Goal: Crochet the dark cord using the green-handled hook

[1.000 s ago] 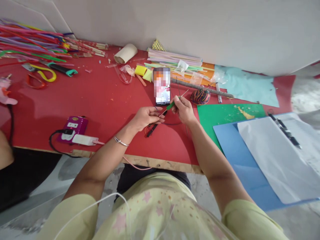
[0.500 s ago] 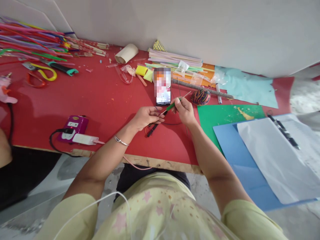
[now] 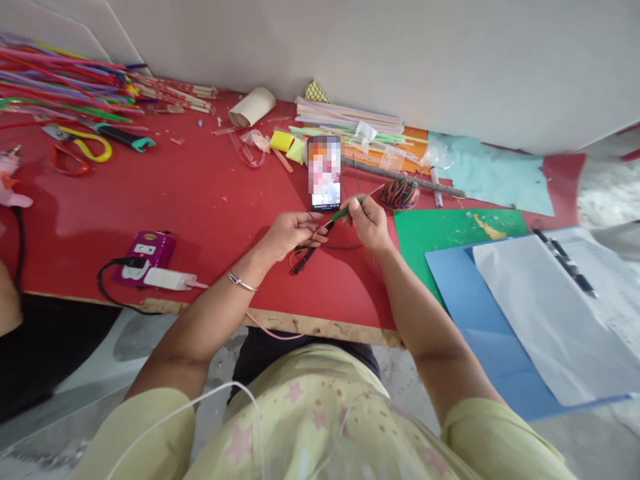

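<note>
My right hand (image 3: 370,220) is closed around the green handle of a crochet hook (image 3: 342,213), whose thin metal tip points left toward my other hand. My left hand (image 3: 295,233) pinches multicoloured yarn (image 3: 316,233) near that tip, and a strand crosses its fingers. Just below the fingers a black stick-like piece (image 3: 303,261) lies on the table, with an orange loop of yarn beside it. A ball of multicoloured yarn (image 3: 400,194) rests to the right of my right hand. Beyond both hands stands a lit phone (image 3: 325,180), its screen partly blurred.
On the red table (image 3: 200,193) are a purple power adapter (image 3: 150,250), scissors (image 3: 93,143) and bundled pipe cleaners (image 3: 65,80). A cardboard tube (image 3: 253,107) lies at the back. To the right are a green sheet (image 3: 450,230) and a blue folder (image 3: 465,313) with papers.
Both hands stay in nearly the same place. The hook and the left fingers have shifted slightly, and orange yarn now shows more clearly across the left fingers.
</note>
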### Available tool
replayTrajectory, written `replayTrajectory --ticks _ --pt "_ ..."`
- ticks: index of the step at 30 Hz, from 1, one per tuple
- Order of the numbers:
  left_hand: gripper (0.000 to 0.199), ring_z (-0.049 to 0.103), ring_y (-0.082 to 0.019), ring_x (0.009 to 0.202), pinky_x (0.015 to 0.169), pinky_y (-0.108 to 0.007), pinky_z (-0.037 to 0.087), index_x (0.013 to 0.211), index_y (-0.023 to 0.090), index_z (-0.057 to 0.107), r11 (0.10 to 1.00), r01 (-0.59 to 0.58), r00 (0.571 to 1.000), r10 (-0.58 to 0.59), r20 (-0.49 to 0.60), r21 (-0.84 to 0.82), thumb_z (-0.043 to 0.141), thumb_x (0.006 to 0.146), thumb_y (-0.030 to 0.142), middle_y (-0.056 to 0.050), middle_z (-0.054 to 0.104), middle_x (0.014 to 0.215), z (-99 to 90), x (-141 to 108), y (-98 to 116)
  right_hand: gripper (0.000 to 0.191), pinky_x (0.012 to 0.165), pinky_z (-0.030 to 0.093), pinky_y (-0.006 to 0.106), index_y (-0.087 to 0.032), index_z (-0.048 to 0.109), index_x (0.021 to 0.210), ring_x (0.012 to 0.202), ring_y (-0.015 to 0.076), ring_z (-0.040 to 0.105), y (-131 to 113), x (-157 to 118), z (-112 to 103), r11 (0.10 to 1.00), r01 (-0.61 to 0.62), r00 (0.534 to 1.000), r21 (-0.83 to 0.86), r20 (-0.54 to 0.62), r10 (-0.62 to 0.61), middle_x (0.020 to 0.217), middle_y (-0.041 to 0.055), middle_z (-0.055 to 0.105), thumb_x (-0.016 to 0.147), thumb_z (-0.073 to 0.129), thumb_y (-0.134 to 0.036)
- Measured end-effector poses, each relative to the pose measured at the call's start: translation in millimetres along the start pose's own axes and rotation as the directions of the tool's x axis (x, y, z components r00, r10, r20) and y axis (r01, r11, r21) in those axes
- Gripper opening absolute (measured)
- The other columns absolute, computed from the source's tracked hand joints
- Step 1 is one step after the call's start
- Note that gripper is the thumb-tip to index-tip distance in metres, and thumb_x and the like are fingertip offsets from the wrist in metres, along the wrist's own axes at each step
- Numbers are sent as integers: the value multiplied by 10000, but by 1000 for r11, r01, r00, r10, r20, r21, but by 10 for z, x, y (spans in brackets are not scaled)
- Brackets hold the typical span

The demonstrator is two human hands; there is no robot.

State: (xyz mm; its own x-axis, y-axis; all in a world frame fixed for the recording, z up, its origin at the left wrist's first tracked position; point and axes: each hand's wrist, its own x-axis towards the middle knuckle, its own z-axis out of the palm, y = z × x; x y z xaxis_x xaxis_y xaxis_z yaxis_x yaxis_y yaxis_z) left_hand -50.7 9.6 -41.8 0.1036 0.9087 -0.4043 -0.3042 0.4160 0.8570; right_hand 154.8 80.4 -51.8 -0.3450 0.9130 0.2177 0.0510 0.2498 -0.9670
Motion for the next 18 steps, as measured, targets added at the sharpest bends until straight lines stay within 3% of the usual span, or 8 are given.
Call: replayTrajectory --ticks 18 --pt "410 801 -197 833 778 -302 638 1243 104 674 1000 -1 1000 1 0 -23 687 838 42 -134 804 1040 -66 43 -23 475 722 518 304 -246 719 930 699 150 614 -88 -48 28 992 77 997 -99 19 -76 831 23 694 939 599 -706"
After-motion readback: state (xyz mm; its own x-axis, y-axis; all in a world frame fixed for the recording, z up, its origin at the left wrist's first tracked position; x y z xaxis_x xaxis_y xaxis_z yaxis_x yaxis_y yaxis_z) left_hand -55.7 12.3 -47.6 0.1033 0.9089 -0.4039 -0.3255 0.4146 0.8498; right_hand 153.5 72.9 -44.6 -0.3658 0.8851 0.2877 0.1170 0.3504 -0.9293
